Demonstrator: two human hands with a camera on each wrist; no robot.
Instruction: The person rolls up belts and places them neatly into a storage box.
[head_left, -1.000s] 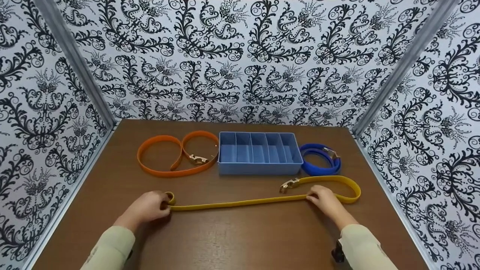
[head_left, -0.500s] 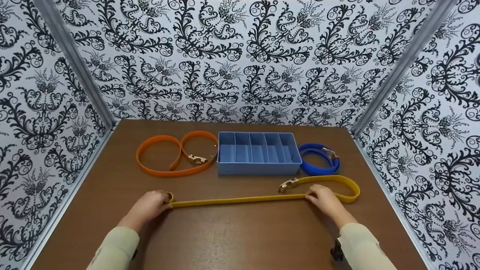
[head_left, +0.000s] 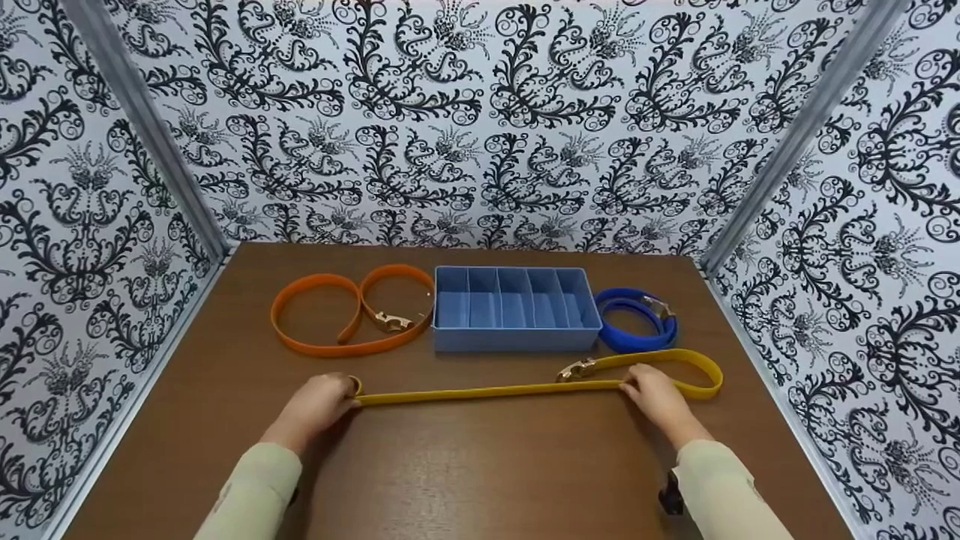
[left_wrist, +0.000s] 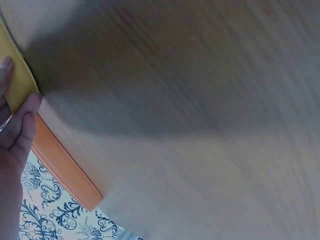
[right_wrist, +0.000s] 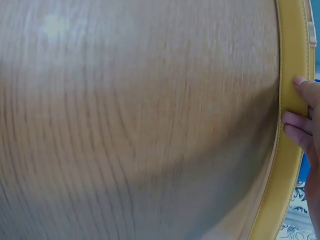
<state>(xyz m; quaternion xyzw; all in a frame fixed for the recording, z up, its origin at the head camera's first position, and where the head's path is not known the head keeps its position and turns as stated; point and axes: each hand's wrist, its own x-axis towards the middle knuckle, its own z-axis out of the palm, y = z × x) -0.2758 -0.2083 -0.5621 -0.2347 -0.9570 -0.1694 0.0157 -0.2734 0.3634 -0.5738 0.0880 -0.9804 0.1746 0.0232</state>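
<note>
A yellow belt (head_left: pixel 487 392) with stitched edges stretches almost straight between my two hands, just in front of a blue box. My left hand (head_left: pixel 319 405) pinches it near its left end, where a small curl shows by the fingers. Further along the strap, my right hand (head_left: pixel 658 397) grips it between thumb and fingers, as the right wrist view also shows. Beyond the right hand the belt (right_wrist: pixel 292 55) loops round and doubles back. Its gold buckle (head_left: pixel 576 370) lies behind the straight stretch.
The blue box (head_left: pixel 517 341), split into several compartments, stands at the back. An orange belt (head_left: pixel 345 350) lies looped to its left. A coiled blue belt (head_left: pixel 637 343) lies to its right. Patterned walls (head_left: pixel 465 165) enclose the brown table (head_left: pixel 480 480).
My left hand has moved right and slightly away from me, carrying its end of the yellow belt closer to the right hand. The right hand stays nearly in place.
</note>
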